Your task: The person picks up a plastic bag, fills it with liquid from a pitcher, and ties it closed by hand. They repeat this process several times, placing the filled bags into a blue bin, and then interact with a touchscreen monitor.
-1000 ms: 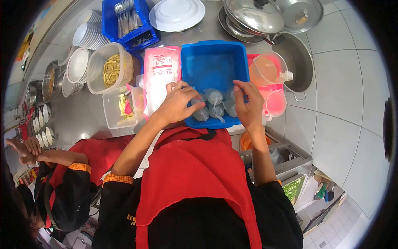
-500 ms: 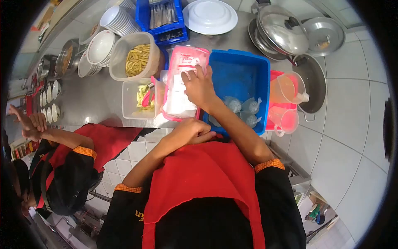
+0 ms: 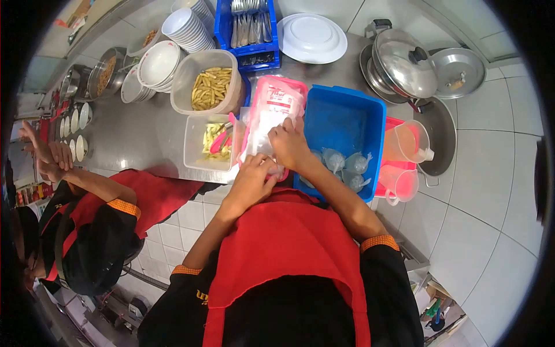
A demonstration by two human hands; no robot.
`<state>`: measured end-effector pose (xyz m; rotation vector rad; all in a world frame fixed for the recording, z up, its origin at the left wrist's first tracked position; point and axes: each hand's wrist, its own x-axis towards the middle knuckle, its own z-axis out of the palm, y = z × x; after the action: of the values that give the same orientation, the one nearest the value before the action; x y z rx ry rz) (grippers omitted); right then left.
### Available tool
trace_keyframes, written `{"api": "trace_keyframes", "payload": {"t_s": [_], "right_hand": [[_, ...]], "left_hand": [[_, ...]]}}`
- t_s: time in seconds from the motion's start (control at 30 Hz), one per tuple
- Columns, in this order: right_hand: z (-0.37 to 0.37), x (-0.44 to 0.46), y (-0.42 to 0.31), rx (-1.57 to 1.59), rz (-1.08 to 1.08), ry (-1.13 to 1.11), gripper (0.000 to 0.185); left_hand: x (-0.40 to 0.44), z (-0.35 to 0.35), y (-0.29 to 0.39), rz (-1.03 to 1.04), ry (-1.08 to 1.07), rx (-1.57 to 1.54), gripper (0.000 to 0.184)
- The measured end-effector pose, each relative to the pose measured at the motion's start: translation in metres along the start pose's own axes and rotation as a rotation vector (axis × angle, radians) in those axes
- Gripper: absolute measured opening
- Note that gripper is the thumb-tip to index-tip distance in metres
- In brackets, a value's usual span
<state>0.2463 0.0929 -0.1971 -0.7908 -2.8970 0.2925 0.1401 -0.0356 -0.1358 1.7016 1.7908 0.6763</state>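
A pink tray [image 3: 300,87] holds a pack of plastic bags [image 3: 278,104] with red print, lying straight in front of me. My right hand [image 3: 290,144] rests on the near half of the pack, its fingers curled and pinching at a plastic bag. At the tray's near end is my left hand [image 3: 252,182], fingers bent and pressed together; what they hold is hidden. Right of the tray stands a blue tub [image 3: 341,110] with several small knotted bags [image 3: 354,163] in its near part. On the left is a clear container of cut pale green vegetables [image 3: 213,137] with pink-handled tongs [image 3: 221,141].
A tub of small yellow-green pickles [image 3: 211,89], stacked bowls [image 3: 159,63] and a blue cutlery box [image 3: 247,26] stand behind. White plates [image 3: 312,36] and a lidded pot [image 3: 406,61] are at the back. Pitchers [image 3: 404,141] stand right. A co-worker [image 3: 87,231] is at my left.
My right hand has drawn back toward me over the bags and its spread fingers have curled. My left hand has come up from the table edge onto the tray's near end.
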Motion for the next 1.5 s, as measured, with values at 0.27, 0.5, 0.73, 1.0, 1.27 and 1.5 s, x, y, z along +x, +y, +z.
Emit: {"api": "trace_keyframes", "payload": {"t_s": [0.27,0.5,0.73,1.0,1.27,1.5], "right_hand": [[-0.048,-0.004,0.008,0.561,0.159,0.064,0.020],[-0.077,-0.012,0.011,1.116,0.348,-0.010,0.030],[-0.029,-0.018,-0.010,0.951,0.331,0.319,0.025],[-0.031,-0.022,-0.006,1.078,0.427,0.297,0.035],[0.010,-0.025,0.004,1.079,0.526,0.208,0.055],[-0.030,-0.014,0.022,1.401,0.585,0.034,0.041]], "left_hand": [[-0.011,0.018,-0.007,-0.475,0.087,-0.928,0.043],[0.018,-0.001,0.013,-0.381,0.476,-0.836,0.048],[0.024,0.007,-0.001,-0.377,0.339,-0.662,0.039],[0.021,0.008,-0.013,-0.327,0.451,-0.623,0.011],[0.039,0.008,-0.007,-0.184,0.577,-0.562,0.008],[0.055,0.008,-0.007,-0.169,0.626,-0.783,0.034]]}}
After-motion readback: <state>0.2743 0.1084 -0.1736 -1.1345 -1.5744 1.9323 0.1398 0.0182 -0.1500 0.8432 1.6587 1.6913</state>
